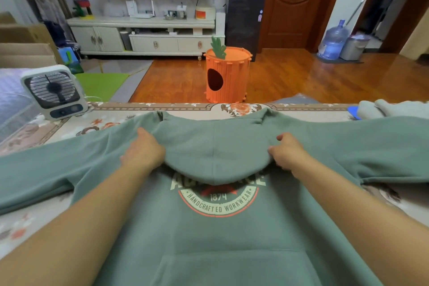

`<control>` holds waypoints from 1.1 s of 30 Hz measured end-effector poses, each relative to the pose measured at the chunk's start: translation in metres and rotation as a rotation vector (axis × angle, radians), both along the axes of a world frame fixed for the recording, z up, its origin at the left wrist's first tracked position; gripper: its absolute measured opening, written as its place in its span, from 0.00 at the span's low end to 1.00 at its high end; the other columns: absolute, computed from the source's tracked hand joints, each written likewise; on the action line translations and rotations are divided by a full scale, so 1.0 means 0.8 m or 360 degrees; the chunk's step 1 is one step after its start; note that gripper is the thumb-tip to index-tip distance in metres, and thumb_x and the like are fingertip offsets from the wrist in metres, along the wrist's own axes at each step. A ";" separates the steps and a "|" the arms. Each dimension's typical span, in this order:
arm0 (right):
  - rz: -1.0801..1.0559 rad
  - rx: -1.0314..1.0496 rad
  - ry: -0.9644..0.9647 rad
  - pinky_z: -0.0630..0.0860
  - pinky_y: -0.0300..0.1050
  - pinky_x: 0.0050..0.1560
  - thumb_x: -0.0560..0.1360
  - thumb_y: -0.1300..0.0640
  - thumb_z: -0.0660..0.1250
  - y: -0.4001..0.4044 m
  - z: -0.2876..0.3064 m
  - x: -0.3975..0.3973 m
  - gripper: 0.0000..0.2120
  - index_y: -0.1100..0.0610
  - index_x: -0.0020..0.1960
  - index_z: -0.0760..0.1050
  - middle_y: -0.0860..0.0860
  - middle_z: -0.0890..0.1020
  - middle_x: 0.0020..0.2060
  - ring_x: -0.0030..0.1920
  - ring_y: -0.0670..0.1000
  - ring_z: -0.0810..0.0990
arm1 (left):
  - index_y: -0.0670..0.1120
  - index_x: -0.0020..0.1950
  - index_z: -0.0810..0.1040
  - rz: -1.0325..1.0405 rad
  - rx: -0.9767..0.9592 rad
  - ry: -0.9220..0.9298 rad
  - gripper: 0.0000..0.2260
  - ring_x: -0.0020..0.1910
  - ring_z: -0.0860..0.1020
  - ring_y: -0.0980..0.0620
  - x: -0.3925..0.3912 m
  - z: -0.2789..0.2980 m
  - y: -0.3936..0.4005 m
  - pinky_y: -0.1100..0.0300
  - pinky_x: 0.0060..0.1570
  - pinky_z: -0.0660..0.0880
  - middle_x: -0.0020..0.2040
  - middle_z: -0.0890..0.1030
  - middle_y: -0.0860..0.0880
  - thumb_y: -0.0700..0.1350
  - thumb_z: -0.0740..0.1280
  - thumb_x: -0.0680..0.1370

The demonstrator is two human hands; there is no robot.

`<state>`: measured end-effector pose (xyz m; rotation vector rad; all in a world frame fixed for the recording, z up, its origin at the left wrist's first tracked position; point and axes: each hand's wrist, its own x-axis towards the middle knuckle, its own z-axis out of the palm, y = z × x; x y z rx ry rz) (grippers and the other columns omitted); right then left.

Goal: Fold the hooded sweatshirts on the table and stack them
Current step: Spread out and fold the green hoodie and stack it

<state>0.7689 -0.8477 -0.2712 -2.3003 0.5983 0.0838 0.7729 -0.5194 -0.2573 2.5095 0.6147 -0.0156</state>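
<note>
Between both hands, green hood (pixel 214 146) folded onto sweatshirt (pixel 216 239), left hand (pixel 142 150), right hand (pixel 287 152), fingers pinching its edges

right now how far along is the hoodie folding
Early. Done: the green hooded sweatshirt lies flat, front up, hood turned down over the chest print. In hand: the left hand and right hand grip the hood's edges. Left: both sleeves are spread wide and unfolded, and a pale garment waits at the far right.

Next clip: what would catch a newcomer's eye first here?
The green hooded sweatshirt spread across the table, sleeves out, its hood folded down over the chest print. The left hand and right hand hold the hood's sides. Beyond, an orange carrot-shaped stool stands on the floor.
</note>
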 end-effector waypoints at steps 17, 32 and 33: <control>0.0969 -0.0834 0.0045 0.42 0.59 0.79 0.82 0.40 0.49 0.044 -0.024 -0.008 0.30 0.46 0.82 0.49 0.49 0.46 0.82 0.81 0.55 0.42 | 0.63 0.82 0.43 -0.1388 0.0906 0.0129 0.35 0.82 0.41 0.46 -0.034 -0.043 -0.125 0.43 0.79 0.43 0.83 0.41 0.52 0.69 0.36 0.74; -0.1095 0.0419 -0.1199 0.78 0.55 0.60 0.74 0.62 0.61 -0.369 0.036 -0.247 0.15 0.45 0.53 0.77 0.51 0.79 0.57 0.57 0.54 0.79 | 0.58 0.81 0.57 -0.1482 0.0644 -0.0229 0.33 0.81 0.53 0.45 -0.155 -0.060 -0.395 0.47 0.79 0.49 0.82 0.56 0.47 0.64 0.41 0.77; -0.1107 0.0558 -0.1199 0.78 0.52 0.58 0.75 0.62 0.61 -0.386 0.031 -0.253 0.16 0.46 0.58 0.77 0.51 0.78 0.60 0.57 0.51 0.78 | 0.58 0.81 0.58 -0.1454 0.0652 -0.0251 0.31 0.81 0.54 0.45 -0.154 -0.064 -0.395 0.48 0.79 0.50 0.82 0.58 0.47 0.63 0.42 0.78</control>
